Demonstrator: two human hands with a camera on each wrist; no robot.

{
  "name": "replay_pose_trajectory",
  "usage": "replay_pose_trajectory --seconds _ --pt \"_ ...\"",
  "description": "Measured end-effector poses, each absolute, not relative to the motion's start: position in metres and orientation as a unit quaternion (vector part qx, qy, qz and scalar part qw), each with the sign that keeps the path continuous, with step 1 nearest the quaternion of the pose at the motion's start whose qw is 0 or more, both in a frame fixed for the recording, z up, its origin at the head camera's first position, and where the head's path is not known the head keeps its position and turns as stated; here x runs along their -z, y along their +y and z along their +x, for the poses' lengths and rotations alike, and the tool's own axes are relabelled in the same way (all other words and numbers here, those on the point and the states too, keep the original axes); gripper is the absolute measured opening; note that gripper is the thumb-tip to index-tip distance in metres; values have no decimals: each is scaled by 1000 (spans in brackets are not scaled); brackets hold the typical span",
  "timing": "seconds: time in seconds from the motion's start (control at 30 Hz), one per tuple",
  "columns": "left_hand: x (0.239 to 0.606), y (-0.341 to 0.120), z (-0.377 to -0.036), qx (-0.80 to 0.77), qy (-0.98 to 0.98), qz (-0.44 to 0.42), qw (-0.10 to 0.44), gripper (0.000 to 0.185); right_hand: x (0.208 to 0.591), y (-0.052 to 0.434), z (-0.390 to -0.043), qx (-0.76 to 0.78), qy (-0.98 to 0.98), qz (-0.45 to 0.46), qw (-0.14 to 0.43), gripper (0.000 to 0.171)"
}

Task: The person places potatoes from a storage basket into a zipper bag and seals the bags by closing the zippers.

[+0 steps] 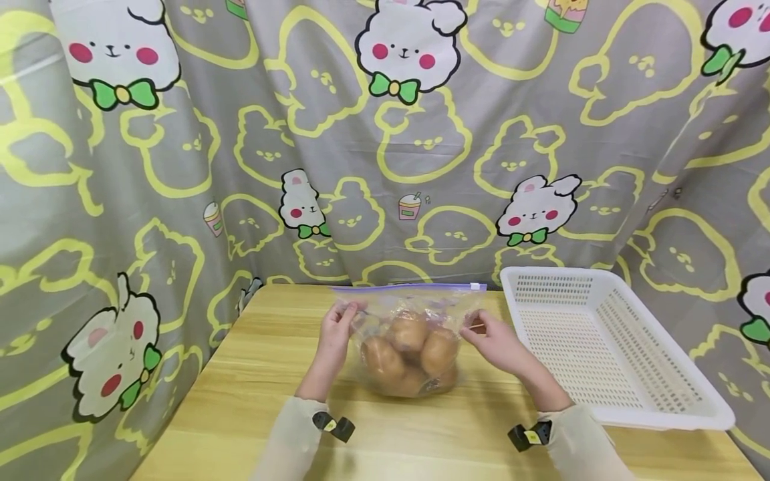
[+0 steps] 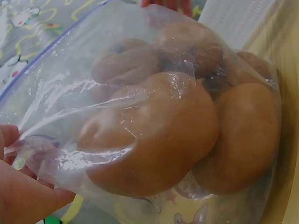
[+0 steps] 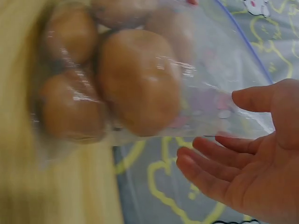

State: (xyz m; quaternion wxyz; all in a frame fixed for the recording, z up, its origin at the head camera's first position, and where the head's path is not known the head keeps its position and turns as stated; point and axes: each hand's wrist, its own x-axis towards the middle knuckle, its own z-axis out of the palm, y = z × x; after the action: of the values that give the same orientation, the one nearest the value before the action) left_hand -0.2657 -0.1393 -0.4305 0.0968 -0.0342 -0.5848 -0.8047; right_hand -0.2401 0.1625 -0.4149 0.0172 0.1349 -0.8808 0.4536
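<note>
A clear zip bag (image 1: 415, 307) with a purple zip strip and a white slider (image 1: 475, 286) at its right end stands on the table, zip upward. Several smooth brown potatoes (image 1: 410, 332) lie inside it, also large in the left wrist view as potatoes (image 2: 154, 135). My left hand (image 1: 337, 331) pinches the bag's left side below the zip, between thumb and fingers. At the bag's right side is my right hand (image 1: 496, 341); in the right wrist view its thumb and loosely spread fingers (image 3: 212, 175) stand apart, around the bag's edge.
A white perforated plastic basket (image 1: 674, 401) stands on the right of the wooden table (image 1: 240, 401), close to my right forearm. A grey curtain (image 1: 361, 147) with cartoon prints hangs behind the table and at both sides.
</note>
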Motion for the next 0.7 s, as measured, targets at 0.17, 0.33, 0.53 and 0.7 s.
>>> replay_pose_trajectory --seconds 0.17,0.33,0.53,0.7 --pt "429 -148 -274 801 -590 -6 98 8 432 148 -247 -480 -867 133 6 25" --pt "429 -157 -282 767 -637 8 76 31 441 135 -258 -521 -843 134 -13 38" --pt "444 -164 -282 716 -698 -6 -16 65 455 122 -271 -571 -810 130 -37 57" --pt "455 -165 -284 679 -732 -24 -61 85 459 117 -278 -578 -808 109 -32 64"
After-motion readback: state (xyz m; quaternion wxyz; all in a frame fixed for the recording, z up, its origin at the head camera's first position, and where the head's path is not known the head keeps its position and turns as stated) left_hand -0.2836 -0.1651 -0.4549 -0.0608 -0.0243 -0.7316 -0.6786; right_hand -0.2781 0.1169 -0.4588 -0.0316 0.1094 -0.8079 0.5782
